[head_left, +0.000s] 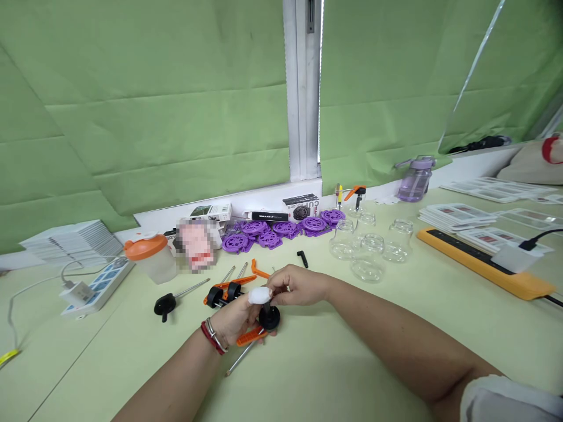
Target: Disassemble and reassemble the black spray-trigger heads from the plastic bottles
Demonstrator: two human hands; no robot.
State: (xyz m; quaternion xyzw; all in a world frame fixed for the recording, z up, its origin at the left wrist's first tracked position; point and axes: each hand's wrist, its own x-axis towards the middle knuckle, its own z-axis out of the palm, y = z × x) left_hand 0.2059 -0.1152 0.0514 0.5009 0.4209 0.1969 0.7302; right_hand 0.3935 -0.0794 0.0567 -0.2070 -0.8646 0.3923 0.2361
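My left hand [235, 321], its thumb wrapped in white, is closed around a black round-capped part [270, 318] with a stem pointing up. An orange lever [251, 336] and a thin metal tube [241, 357] show just under this hand; whether they join the black part, I cannot tell. At the top of the stem, my right hand [299, 285] pinches with bent fingers, and what lies between them is hidden. Beyond my left hand are similar black caps [215, 297] and orange levers [240, 281]. A small black elbow-shaped piece [302, 258] lies past my right hand.
Left of my hands lie a black piece with a metal rod [165, 305], an orange-lidded cup [155, 261] and a white power strip [99, 287]. Purple wheel-shaped pieces [270, 238] line the back. Clear glass bottles [367, 266] and an orange power strip [475, 264] stand right.
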